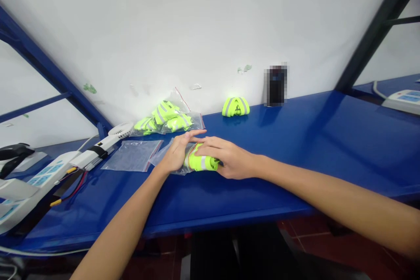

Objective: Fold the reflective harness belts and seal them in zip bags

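My right hand [238, 159] is wrapped around a folded neon-yellow reflective strap [205, 163] with a grey stripe. The strap's left end sits in the mouth of a clear zip bag [179, 171]. My left hand [177, 152] grips that bag from the left, its fingers reaching across above the strap toward my right hand. Part of the bag is hidden under the left palm. To the left, a flat clear zip bag [131, 156] with a red seal line lies on the blue table [262, 140].
Several bagged neon-yellow straps [167, 116] are piled against the wall. Another rolled strap [236, 107] stands at the back, left of a blurred dark object [276, 85]. A small white fan [121, 130], a power strip [49, 175] and cables with yellow connectors [56, 203] occupy the left side.
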Action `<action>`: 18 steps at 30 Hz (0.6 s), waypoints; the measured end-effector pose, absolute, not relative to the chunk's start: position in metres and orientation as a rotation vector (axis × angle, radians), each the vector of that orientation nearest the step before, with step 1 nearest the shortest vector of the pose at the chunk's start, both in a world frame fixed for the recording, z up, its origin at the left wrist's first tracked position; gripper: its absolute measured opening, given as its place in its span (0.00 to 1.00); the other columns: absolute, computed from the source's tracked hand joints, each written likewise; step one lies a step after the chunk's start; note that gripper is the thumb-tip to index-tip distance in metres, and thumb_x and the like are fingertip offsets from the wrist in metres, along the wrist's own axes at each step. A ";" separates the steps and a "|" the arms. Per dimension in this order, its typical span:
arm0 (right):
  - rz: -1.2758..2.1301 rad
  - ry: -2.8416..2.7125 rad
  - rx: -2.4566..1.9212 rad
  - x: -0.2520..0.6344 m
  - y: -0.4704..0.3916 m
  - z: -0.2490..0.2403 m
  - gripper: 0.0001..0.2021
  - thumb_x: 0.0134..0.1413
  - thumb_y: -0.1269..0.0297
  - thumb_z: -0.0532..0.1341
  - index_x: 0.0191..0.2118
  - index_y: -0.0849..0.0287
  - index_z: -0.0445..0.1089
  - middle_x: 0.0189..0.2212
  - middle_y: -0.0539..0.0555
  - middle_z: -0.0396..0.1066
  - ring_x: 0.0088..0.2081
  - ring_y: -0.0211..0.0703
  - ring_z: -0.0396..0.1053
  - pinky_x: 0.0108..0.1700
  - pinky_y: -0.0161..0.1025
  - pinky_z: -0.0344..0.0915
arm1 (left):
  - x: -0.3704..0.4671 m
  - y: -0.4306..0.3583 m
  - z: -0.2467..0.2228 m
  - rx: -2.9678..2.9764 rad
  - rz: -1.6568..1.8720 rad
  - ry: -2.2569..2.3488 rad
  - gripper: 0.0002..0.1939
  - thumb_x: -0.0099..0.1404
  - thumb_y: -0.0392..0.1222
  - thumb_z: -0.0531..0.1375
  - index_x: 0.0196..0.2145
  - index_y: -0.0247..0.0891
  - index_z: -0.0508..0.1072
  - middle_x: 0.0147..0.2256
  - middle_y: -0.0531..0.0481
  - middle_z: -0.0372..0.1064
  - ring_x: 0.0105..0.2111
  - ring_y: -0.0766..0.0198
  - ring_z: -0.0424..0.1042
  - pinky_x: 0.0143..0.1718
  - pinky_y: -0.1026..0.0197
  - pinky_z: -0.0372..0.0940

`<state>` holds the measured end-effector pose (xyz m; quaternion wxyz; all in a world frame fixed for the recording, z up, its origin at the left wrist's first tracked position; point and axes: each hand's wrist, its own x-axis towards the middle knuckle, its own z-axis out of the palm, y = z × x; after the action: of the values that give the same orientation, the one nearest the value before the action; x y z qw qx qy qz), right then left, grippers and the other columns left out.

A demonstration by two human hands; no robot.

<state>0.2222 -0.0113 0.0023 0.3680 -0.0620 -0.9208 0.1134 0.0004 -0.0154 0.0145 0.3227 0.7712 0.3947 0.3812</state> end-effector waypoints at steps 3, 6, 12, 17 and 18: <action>0.265 -2.348 -0.142 0.218 -0.016 0.001 0.29 0.45 0.82 0.55 0.56 0.58 0.63 0.51 0.63 0.67 0.56 0.53 0.64 0.57 0.51 0.64 | 0.000 -0.019 0.018 1.873 0.956 0.999 0.33 0.73 0.60 0.40 0.57 0.38 0.72 0.47 0.43 0.77 0.52 0.49 0.73 0.57 0.47 0.60; 0.283 -2.351 -0.191 0.217 -0.017 0.000 0.28 0.48 0.80 0.57 0.57 0.58 0.62 0.50 0.62 0.67 0.51 0.51 0.67 0.51 0.48 0.68 | 0.003 -0.021 0.021 1.729 0.957 0.880 0.36 0.71 0.63 0.41 0.62 0.35 0.66 0.43 0.40 0.79 0.49 0.47 0.74 0.52 0.47 0.64; 0.285 -2.353 -0.273 0.218 -0.021 0.001 0.30 0.49 0.75 0.62 0.60 0.56 0.60 0.47 0.60 0.63 0.46 0.49 0.67 0.45 0.45 0.69 | 0.002 -0.015 0.025 1.860 1.138 0.925 0.36 0.72 0.61 0.36 0.60 0.36 0.66 0.38 0.43 0.78 0.51 0.51 0.73 0.57 0.46 0.61; 0.412 -2.174 -0.478 0.223 -0.014 0.008 0.28 0.48 0.75 0.61 0.57 0.56 0.61 0.44 0.57 0.62 0.41 0.46 0.66 0.44 0.44 0.68 | -0.020 -0.016 0.034 2.460 1.664 1.184 0.23 0.70 0.55 0.48 0.46 0.38 0.75 0.39 0.44 0.76 0.44 0.53 0.73 0.53 0.46 0.63; 0.438 -2.116 -0.502 0.224 -0.011 0.009 0.27 0.48 0.75 0.61 0.56 0.56 0.61 0.45 0.57 0.63 0.43 0.47 0.66 0.46 0.46 0.67 | -0.023 -0.017 0.036 2.630 1.613 1.212 0.21 0.68 0.55 0.52 0.47 0.38 0.74 0.42 0.44 0.75 0.47 0.52 0.71 0.55 0.46 0.62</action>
<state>0.2244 -0.0107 0.0089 0.4454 -0.2024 -0.8541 0.1766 -0.0229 -0.0172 0.0359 -0.0865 0.7905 0.3642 0.4847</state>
